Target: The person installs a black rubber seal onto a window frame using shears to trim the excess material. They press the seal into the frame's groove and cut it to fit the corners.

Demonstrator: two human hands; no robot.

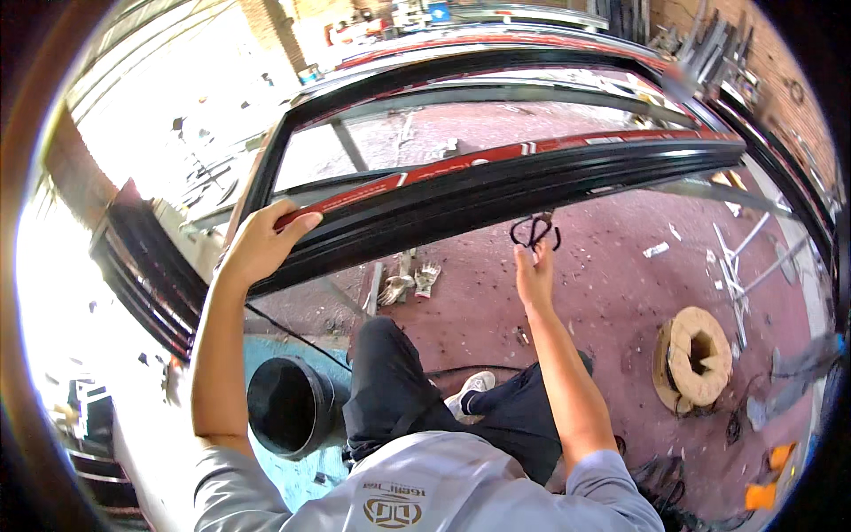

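A long black profile frame [496, 191] with a red printed strip [425, 171] along its upper face lies across in front of me. At its near left corner my left hand [263, 244] is closed over the edge, thumb on top beside the red strip. Below the frame's near bar, apart from it, my right hand [534, 275] pinches a pair of black scissors [534, 232]. The looped handles stick up beyond my fingers; the blades cannot be made out.
A black bucket [288, 408] stands by my left leg. On the reddish floor are work gloves [427, 279], a cable spool [709, 359] and metal rods [753, 230]. More black profiles [146, 266] stack at the left. Orange pieces [762, 495] lie at the lower right.
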